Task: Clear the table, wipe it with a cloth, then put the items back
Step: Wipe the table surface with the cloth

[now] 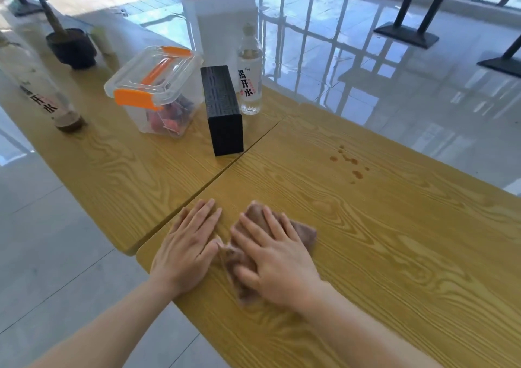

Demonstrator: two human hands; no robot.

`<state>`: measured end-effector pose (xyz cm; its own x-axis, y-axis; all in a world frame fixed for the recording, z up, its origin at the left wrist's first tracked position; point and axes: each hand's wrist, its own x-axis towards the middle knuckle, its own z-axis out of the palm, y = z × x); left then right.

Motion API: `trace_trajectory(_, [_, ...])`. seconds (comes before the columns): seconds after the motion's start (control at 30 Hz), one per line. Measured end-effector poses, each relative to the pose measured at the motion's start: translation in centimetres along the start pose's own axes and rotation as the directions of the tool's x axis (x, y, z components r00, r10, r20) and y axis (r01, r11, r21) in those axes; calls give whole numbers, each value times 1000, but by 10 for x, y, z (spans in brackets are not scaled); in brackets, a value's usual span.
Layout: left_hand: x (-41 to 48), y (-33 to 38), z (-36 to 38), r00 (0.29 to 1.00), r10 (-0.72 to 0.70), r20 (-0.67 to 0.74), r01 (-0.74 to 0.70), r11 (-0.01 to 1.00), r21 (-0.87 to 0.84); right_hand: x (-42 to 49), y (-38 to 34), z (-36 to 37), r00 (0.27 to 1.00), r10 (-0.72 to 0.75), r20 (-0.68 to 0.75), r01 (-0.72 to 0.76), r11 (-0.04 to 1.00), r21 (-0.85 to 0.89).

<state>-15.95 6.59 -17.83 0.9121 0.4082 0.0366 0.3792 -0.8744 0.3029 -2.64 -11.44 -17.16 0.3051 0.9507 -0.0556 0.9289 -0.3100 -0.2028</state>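
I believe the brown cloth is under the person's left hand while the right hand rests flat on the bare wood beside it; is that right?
Not quite: the hands are swapped. The head view shows the brown cloth under the right hand, while the left hand rests flat on the bare wood of the table beside it.

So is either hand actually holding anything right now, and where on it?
Nothing is gripped. The right hand lies flat, pressing down on the middle of the brown cloth. The left hand rests open on the bare table.
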Motion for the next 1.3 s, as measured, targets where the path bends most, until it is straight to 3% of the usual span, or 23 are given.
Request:
trace_trajectory(0.07, [1, 0, 1, 1000, 5, 5, -5, 1000, 4, -45, 19, 4, 1000, 13, 16, -13, 999, -50])
trace_trajectory(0.13, [1, 0, 5, 1000, -1, 20, 0, 998, 67, -56, 54, -3, 982, 187, -19, -188, 975, -116])
trace_trajectory(0.2, [1, 2, 7, 999, -16, 37, 12, 993, 120, -31, 69, -17, 898, 439, -24, -439, 894, -88])
trace_trajectory(0.27, [2, 1, 8, 999, -19, 32, 14, 990, 144, 7, 50, -21, 843, 538, -27, -539, 842, -33])
trace_trajectory(0.33, [1, -2, 8, 999, -6, 33, 1, 989, 148, 18, 15, -11, 903, 430, -29, -429, 903, 19])
trace_trajectory(0.43, [1, -4, 9, 999, 5, 43, -11, 989, 146, -38, -1, 9, 983, 173, -60, -174, 985, -20])
trace_trajectory(0.5, [2, -3, 9, 998, 1, 56, -11, 985, 170, -84, 31, 5, 966, 249, -71, -252, 967, -42])
trace_trajectory(0.57, [1, -2, 9, 997, -7, 74, -7, 981, 196, -109, 82, -7, 890, 443, -107, -453, 886, -99])
trace_trajectory(0.63, [2, 3, 9, 994, -34, 103, 11, 977, 214, -102, 123, -25, 742, 666, -76, -670, 741, -44])
trace_trajectory(0.7, [11, 16, 12, 988, -81, 129, 52, 975, 217, -73, 133, -34, 608, 790, -72, -791, 611, 22])
trace_trajectory(0.73, [19, 27, 15, 985, -89, 145, 57, 976, 211, -60, 128, -35, 607, 792, -67, -792, 610, 36])
trace_trajectory(0.77, [31, 39, 18, 984, -80, 159, 46, 978, 202, -54, 118, -32, 656, 752, -64, -752, 659, 25])
trace_trajectory(0.87, [77, 76, 28, 983, -30, 183, -4, 983, 183, -86, 95, -10, 879, 470, -81, -475, 877, -70])
trace_trajectory(0.93, [102, 91, 33, 982, -25, 186, -5, 987, 159, -119, 119, -10, 894, 440, -85, -448, 888, -107])
trace_trajectory(1.0, [112, 97, 39, 984, -34, 176, 3, 985, 173, -130, 163, -22, 794, 603, -81, -608, 788, -93])
trace_trajectory(1.1, [113, 99, 45, 991, -46, 129, 19, 980, 199, -96, 204, -43, 560, 827, -39, -828, 561, -2])
trace_trajectory(1.17, [112, 99, 45, 991, -44, 126, 18, 980, 197, -56, 197, -50, 513, 858, -24, -857, 513, 46])
trace_trajectory(1.23, [112, 98, 45, 991, -51, 125, 27, 982, 187, -31, 171, -47, 623, 782, -24, -781, 624, 32])
trace_trajectory(1.3, [112, 98, 44, 991, -52, 123, 28, 982, 187, -38, 135, -32, 830, 555, -61, -556, 831, 0])
